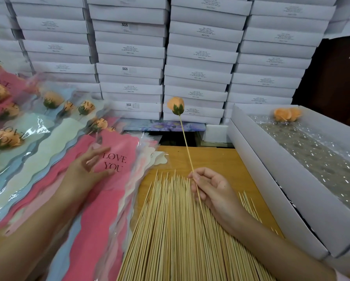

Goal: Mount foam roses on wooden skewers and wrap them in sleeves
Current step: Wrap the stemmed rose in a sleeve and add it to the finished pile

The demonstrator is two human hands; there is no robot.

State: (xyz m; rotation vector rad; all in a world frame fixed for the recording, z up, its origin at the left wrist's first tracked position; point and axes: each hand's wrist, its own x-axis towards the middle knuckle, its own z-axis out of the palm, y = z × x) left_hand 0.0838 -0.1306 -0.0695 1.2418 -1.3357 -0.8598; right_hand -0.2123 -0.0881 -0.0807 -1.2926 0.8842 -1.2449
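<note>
Skewers (170, 230) lie under right hand (210, 189) pinching rose stick (187, 149) (left hand (89, 167) touches sleeve (119, 142)).

Peach rose (175, 105), green sepals; pink sleeve (117, 151), dark lettering; white boxes (129, 49).

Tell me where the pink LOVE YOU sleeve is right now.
Head view, left of centre: the pink sleeve lies flat under the left hand, just left of the skewer pile.

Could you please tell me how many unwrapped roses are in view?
3 roses: one on the skewer in the right hand, two at the box's far end; others may be hidden.
</note>
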